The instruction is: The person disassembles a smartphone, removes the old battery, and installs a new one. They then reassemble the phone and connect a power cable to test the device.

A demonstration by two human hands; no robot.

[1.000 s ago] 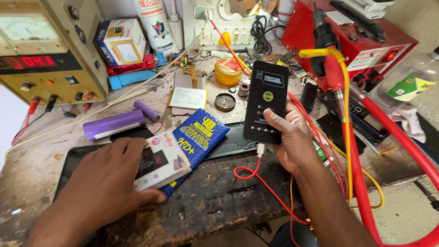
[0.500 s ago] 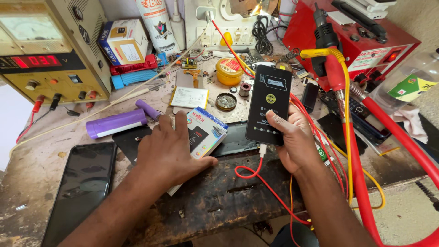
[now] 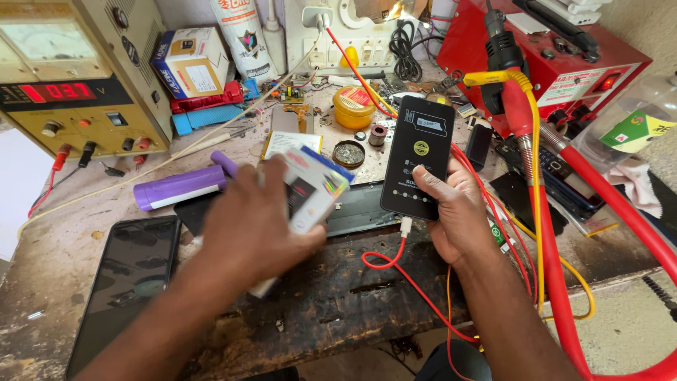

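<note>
Nearest you, at the lower left of the frame, a dark phone [image 3: 127, 282] lies flat, screen up, on the scarred worktop [image 3: 338, 310], set aside from what your hands hold.

Your left hand [image 3: 257, 226], mid-frame, has its grip clenched around a small white packet [image 3: 310, 190] with a dark panel, lifted off the worktop and tilted; it is blurred, so its print cannot be made out.

Your right hand [image 3: 451, 204], right of centre, grasps the lower end of a black phone [image 3: 417, 156], holding it upright, face toward you, likely so the front can be read. A red cable [image 3: 384, 261] hangs from its bottom edge, looping over the worktop's front, so holding it low leaves the plug free.

Further back, a purple cylinder [image 3: 180, 187] lies at centre left. At the upper left stands a yellow power supply [image 3: 70, 77] with a lit red readout; at the upper right, a red machine [image 3: 557, 63].
</note>
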